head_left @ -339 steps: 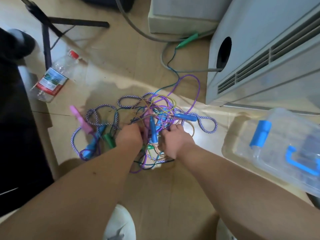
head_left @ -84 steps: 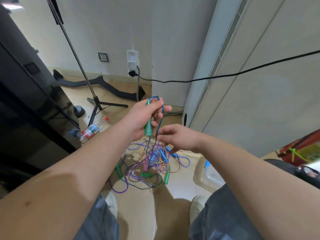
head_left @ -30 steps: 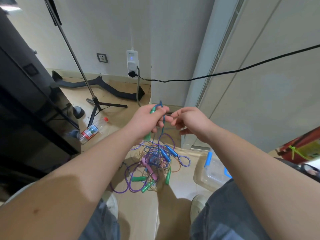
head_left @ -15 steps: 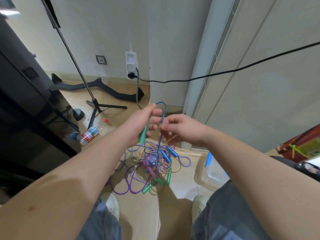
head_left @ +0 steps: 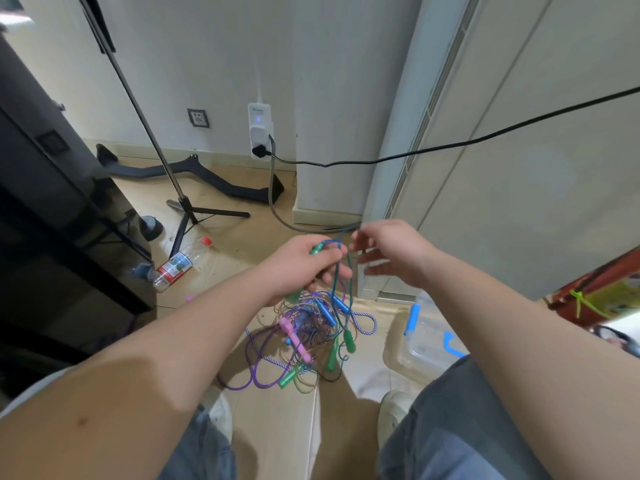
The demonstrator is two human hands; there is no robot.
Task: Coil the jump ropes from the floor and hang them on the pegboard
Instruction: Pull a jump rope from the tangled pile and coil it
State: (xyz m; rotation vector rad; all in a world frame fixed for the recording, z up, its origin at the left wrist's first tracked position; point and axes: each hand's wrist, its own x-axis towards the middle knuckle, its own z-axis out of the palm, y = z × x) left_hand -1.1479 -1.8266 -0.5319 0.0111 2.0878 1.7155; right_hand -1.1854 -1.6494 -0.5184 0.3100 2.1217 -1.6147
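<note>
A tangle of jump ropes (head_left: 308, 336) lies on the floor between my feet, with purple, striped and blue cords and pink, green and blue handles. My left hand (head_left: 301, 263) grips a green handle (head_left: 316, 250) of the blue-corded rope (head_left: 337, 271), whose strands loop over my fingers and hang down into the pile. My right hand (head_left: 391, 252) is just right of it, fingers spread and relaxed; a thin blue strand near its fingertips is blurred. No pegboard is in view.
A clear plastic box with blue latches (head_left: 427, 344) sits at my right foot. A plastic bottle (head_left: 180, 263) lies on the floor to the left by a tripod stand (head_left: 188, 211). A black cable (head_left: 450, 147) crosses in mid-air. A tall white unit (head_left: 519, 133) stands to the right.
My right hand has drawn back to the right and opened its fingers. My left hand keeps the green handle, with more blue cord looped over it.
</note>
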